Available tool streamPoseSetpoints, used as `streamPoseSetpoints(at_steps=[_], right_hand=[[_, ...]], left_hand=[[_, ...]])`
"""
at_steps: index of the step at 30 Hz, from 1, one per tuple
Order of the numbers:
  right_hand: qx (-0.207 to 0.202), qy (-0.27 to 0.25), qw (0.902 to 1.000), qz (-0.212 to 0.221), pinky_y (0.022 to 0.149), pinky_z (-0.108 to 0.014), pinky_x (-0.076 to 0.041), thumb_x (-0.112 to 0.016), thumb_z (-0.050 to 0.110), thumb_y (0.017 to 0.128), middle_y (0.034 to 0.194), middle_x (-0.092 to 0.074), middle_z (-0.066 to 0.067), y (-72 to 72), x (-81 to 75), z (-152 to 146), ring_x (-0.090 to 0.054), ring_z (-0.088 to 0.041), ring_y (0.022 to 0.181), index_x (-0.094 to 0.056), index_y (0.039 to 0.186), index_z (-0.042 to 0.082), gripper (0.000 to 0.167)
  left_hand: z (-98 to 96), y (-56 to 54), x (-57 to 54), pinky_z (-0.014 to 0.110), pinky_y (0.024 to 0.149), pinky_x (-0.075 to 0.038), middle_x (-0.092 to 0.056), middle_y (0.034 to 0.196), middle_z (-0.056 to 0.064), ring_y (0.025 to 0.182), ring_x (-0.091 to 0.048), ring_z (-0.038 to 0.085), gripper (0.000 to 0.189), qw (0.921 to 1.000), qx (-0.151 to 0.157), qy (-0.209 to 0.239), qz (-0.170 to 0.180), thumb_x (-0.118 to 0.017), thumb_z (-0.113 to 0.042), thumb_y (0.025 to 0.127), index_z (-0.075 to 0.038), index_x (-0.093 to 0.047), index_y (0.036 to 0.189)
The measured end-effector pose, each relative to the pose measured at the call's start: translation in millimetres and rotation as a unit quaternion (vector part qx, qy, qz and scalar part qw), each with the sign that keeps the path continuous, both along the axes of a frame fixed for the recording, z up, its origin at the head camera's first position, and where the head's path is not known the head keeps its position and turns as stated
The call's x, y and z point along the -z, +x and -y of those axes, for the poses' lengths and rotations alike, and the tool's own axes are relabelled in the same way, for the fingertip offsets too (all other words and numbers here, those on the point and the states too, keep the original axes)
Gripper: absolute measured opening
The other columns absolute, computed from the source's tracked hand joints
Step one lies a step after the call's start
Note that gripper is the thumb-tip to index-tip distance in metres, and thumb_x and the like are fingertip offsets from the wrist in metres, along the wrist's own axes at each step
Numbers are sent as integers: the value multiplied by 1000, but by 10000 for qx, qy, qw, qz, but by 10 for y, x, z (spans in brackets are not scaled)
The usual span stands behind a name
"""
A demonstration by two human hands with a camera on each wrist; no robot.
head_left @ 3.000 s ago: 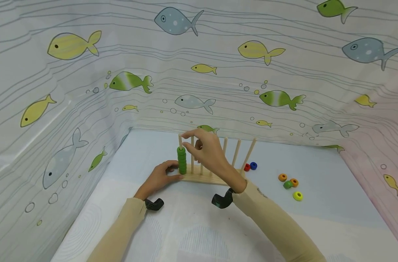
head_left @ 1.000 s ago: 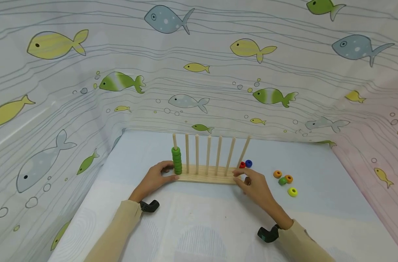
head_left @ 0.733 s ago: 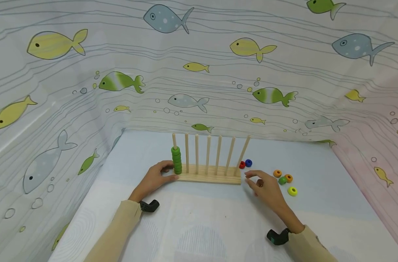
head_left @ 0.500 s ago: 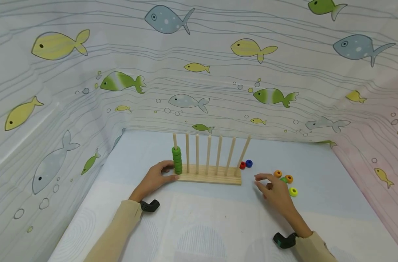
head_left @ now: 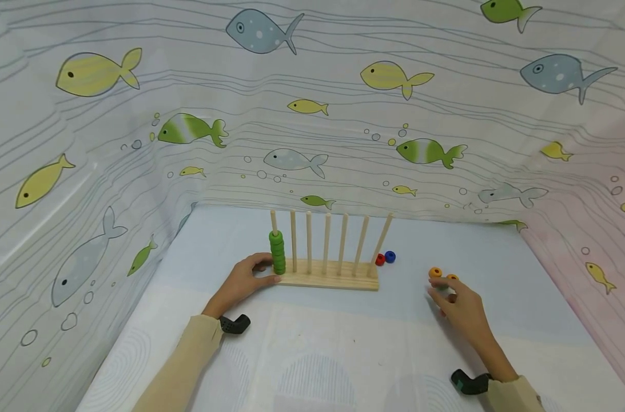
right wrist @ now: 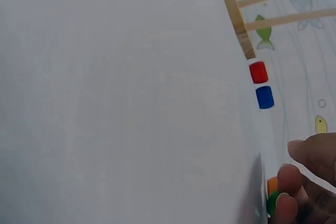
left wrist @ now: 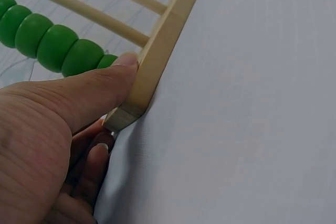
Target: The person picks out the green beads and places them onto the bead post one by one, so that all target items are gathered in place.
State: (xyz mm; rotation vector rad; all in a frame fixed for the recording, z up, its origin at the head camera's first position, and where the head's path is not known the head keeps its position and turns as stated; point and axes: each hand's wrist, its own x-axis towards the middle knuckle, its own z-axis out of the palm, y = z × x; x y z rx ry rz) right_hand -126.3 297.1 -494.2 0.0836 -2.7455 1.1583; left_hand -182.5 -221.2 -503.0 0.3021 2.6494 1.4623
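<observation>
A wooden peg stand (head_left: 326, 276) with several upright pegs sits on the table. Its leftmost peg bears a stack of green beads (head_left: 277, 253), large in the left wrist view as green beads (left wrist: 55, 45). My left hand (head_left: 245, 283) grips the stand's left end; the left wrist view has its thumb (left wrist: 105, 85) against the base. My right hand (head_left: 461, 309) is over the loose beads at the right, thumb and index finger apart, nothing seen between them. Beside its fingertips are an orange bead (head_left: 435, 273), a second orange bead (head_left: 452, 277) and a partly covered green bead (right wrist: 272, 203).
A red bead (head_left: 380, 260) and a blue bead (head_left: 390, 257) lie just past the stand's right end. Fish-printed sheeting (head_left: 343, 131) walls the table at the back and sides. Each wrist wears a black camera, such as the left wrist camera (head_left: 236, 324).
My right hand has moved from the leftmost peg, past the stand's right end, to the loose beads, where it now covers the yellow one. My left hand has stayed on the stand.
</observation>
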Motion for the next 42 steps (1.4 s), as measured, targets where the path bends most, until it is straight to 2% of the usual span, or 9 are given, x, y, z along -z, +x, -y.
streamPoseSetpoints(at_steps=[7,14,19,29,38,42], right_hand=[[218,-2,9998,10,44,-26,-46,-74,25,98,112,-70,-14,52,-47,-123,-61,-13,53,-68,125,8,32],[415,-28,9991,85,44,-26,-49,-70,23,101,113,-69,-18,43,-79,-172,-62,-13,56,-60,137,1,44],[561,56,9983,157,43,-26,-49,-71,22,100,108,-68,-17,21,-61,-210,-61,-13,55,-62,135,0,42],[403,395,9980,280,42,-27,-44,-71,21,100,110,-67,-19,-37,-83,-239,-54,-12,53,-60,139,3,45],[410,606,9959,526,44,-28,-46,-75,25,96,119,-68,-25,-47,-103,-215,-56,-15,57,-67,125,1,39],[349,699,9955,536,46,-27,-46,-77,25,95,116,-69,-22,-41,-99,-231,-58,-17,60,-69,122,1,36]], left_hand=[[5,4,0,50,107,-46,-62,138,7,123,-57,28,65,10000,15,40,51,-85,-37,87,-14,-58,142],[14,16,3,50,108,-45,-60,139,8,124,-57,29,66,10000,25,48,66,-84,-36,88,-13,-57,143],[9,17,8,50,108,-45,-61,139,8,124,-57,29,65,10000,-3,62,60,-85,-35,87,-13,-57,142],[9,23,15,50,109,-45,-61,139,8,125,-57,29,65,9999,-1,97,51,-84,-35,88,-13,-57,143],[16,24,31,51,109,-45,-60,139,7,125,-56,28,66,10000,24,72,52,-84,-37,88,-14,-56,143],[12,18,34,51,109,-45,-60,139,7,125,-56,28,66,10000,11,62,61,-84,-37,88,-14,-56,143]])
